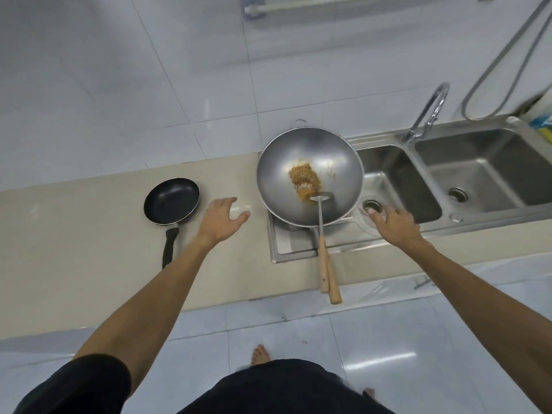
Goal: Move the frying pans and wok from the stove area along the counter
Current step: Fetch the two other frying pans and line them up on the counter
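Observation:
A large steel wok [283, 171] sits on the stove [291, 245], with a clump of brown fried food [304, 177] inside. A metal spatula [322, 222] lies in it, and both wooden handles jut over the counter's front edge. A small black frying pan [171, 201] rests on the beige counter [74, 234] to the left, its black handle pointing toward me. My left hand [219, 221] hovers open between the pan and the wok, holding nothing. My right hand [394, 224] hovers open just right of the wok, over the sink's front rim, fingers apart.
A steel double sink [418, 162] with a curved tap [427, 115] lies right of the stove. A metal hose [501, 64] hangs on the tiled wall. A blue and yellow item [541, 122] sits at the far right. The floor is tiled.

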The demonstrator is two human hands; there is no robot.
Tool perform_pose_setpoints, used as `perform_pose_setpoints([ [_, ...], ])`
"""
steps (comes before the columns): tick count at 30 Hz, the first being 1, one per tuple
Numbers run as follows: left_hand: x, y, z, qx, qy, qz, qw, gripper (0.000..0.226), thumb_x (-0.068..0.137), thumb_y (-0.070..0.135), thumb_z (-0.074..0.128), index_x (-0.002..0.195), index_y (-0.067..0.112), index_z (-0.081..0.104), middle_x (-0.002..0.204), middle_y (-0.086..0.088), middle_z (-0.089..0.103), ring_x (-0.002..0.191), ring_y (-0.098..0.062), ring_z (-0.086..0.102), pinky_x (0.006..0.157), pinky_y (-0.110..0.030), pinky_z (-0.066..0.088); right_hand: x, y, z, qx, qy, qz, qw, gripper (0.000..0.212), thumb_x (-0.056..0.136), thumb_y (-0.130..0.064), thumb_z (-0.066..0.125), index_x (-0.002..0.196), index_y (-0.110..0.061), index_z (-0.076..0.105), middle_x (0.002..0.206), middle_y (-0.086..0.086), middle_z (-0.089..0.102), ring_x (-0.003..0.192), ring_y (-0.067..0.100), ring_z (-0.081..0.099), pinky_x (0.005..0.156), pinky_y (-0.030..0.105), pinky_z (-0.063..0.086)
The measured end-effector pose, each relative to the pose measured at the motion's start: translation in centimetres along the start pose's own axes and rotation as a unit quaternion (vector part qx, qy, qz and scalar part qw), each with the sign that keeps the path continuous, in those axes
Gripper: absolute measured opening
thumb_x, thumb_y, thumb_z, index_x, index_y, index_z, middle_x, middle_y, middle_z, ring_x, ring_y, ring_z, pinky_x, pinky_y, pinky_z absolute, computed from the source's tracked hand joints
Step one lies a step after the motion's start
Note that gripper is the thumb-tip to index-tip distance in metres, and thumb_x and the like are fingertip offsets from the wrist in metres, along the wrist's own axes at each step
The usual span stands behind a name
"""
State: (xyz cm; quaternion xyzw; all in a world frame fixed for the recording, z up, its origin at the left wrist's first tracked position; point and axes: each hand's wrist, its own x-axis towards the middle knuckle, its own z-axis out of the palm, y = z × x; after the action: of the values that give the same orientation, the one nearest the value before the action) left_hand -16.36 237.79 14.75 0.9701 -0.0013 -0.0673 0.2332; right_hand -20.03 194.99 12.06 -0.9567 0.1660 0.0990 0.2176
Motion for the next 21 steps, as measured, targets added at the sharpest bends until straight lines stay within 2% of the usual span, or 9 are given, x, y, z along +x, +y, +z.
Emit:
perform_pose_setpoints([
  [5,-0.3,13.2,6.1,0.059,-0.048,0.081,0.994,0.069,0.099,0.053,0.050,0.153,0.011,0.040,0.155,-0.016,0.045,0.144,-0.033,0.035,0.118,-0.046,0.029,0.2,9.0,-5.7,-0.024,0.004,-0.009,1.000,0.072,0.102,-0.061,0.032,0.149,-0.007,0.042,0.150,0.032,0.043,0.139,0.050,0.037,0.114,0.060,0.031],
  [9,-1.0,22.9,11.3,0.076,-0.065,0.139,0.985,0.065,0.099,0.053,0.049,0.152,0.014,0.041,0.154,-0.015,0.046,0.143,-0.031,0.036,0.116,-0.045,0.030,0.3,17.1,-9.9,-0.035,0.026,0.003,0.999,0.067,0.102,-0.060,0.036,0.143,-0.008,0.048,0.146,0.033,0.046,0.135,0.048,0.040,0.112,0.059,0.033],
  [11,-1.1,27.1,13.6,0.095,-0.075,0.153,0.981,0.066,0.099,0.053,0.049,0.149,0.010,0.044,0.152,-0.016,0.048,0.141,-0.031,0.037,0.116,-0.045,0.030,0.2,20.8,-11.8,-0.040,0.023,0.020,0.999,0.069,0.101,-0.061,0.034,0.145,-0.009,0.048,0.150,0.030,0.044,0.138,0.046,0.038,0.112,0.059,0.032],
  [16,-0.2,36.8,18.6,0.112,-0.121,0.196,0.967,0.071,0.100,0.052,0.047,0.156,0.009,0.035,0.159,-0.016,0.039,0.146,-0.034,0.031,0.120,-0.047,0.024,-0.2,29.4,-15.2,-0.035,0.020,0.043,0.998,0.072,0.102,-0.061,0.031,0.154,-0.011,0.039,0.158,0.025,0.037,0.143,0.044,0.032,0.114,0.058,0.028],
  [21,2.4,45.6,23.6,0.112,-0.148,0.218,0.958,0.073,0.100,0.055,0.045,0.157,0.010,0.033,0.161,-0.016,0.034,0.149,-0.034,0.026,0.122,-0.046,0.021,1.1,37.9,-17.9,-0.038,0.014,0.068,0.997,0.072,0.103,-0.060,0.032,0.154,-0.010,0.039,0.156,0.026,0.041,0.141,0.045,0.036,0.114,0.058,0.031],
])
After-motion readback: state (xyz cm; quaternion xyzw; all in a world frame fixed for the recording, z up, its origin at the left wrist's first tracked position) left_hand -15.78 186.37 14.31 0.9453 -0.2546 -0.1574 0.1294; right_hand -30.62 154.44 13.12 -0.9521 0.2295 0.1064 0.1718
